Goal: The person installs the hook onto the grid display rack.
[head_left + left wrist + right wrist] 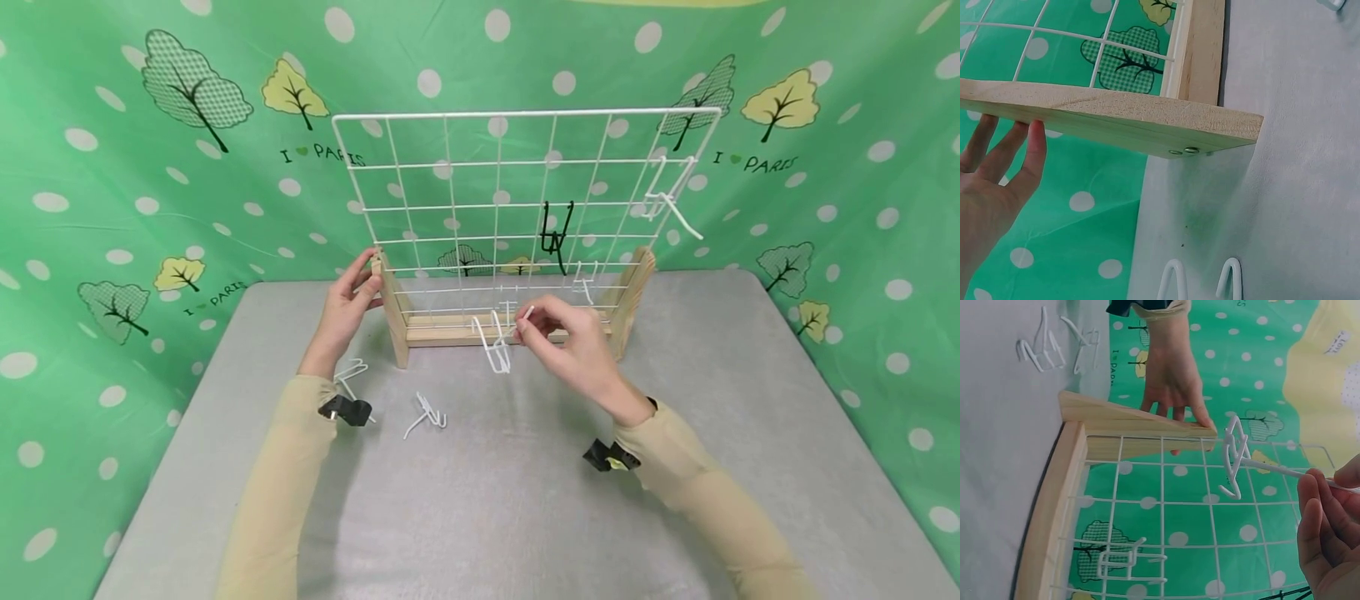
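Note:
My right hand pinches the straight prong of a white wire hook in front of the lower grid. In the right wrist view, that hook's looped back end points away from the fingers. At the left side, my left hand holds the upper end of the wooden upright of a stand. The left wrist view shows fingertips against the upright's outer face. A white wire grid panel stands in the wooden base, tilted back.
A black hook hangs mid-grid, a white hook at its upper right, and a smaller white hook lower down. Two loose white hooks, one nearer the middle and another by the left wrist, lie on the grey table.

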Motion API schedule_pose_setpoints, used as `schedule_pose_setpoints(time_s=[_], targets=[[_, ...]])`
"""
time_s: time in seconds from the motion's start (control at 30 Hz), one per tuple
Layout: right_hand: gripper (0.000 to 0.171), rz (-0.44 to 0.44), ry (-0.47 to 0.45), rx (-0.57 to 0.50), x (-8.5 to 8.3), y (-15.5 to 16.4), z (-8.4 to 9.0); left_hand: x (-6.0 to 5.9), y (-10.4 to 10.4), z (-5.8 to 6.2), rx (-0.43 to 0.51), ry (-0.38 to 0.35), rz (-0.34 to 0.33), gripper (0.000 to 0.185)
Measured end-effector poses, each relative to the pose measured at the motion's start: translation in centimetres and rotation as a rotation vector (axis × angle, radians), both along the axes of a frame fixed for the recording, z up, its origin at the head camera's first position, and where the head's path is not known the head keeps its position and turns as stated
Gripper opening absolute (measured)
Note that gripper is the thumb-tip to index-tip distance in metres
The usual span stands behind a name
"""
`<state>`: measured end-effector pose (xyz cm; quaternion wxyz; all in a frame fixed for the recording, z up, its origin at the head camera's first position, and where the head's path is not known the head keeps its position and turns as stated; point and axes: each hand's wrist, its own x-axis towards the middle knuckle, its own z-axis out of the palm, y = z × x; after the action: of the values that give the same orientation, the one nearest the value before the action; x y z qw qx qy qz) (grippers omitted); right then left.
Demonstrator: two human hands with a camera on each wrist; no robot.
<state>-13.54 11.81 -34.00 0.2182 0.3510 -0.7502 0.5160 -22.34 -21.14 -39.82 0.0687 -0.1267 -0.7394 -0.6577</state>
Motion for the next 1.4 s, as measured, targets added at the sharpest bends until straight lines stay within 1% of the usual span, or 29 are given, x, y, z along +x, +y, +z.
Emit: schedule_pose_setpoints(time_s=[0.2,0.4,0.73,0.93,1.13,1.4], targets=[[0.011,-0.002,0.022,0.032,-0.1,-0.2,1.1,-0.1,0.1,-0.1,0.022,0.019,-0.006,0.049],[0.009,0.009,0.076,0.067,-0.5,-0.4,2.2,0.0,0.1,0.0,0.020,0.009,-0.006,0.049],[0.007,0.015,0.129,0.076,-0.9,-0.8,4.4,0.4,0.3,0.7,-0.023,0.006,-0.010,0.047],[0.006,0.016,0.126,0.070,-1.3,-0.9,5.1,0.2,0.0,0.2,-0.030,-0.003,0.000,0.048],[0.006,0.019,0.128,0.046,-1.4,-0.9,5.4,0.0,-0.1,-0.2,-0.035,0.015,0.004,0.049],[0.004,-0.002,0.201,0.035,-1.6,-1.2,6.2,-0.1,-0.1,-0.3,-0.041,0.018,0.003,0.049]])
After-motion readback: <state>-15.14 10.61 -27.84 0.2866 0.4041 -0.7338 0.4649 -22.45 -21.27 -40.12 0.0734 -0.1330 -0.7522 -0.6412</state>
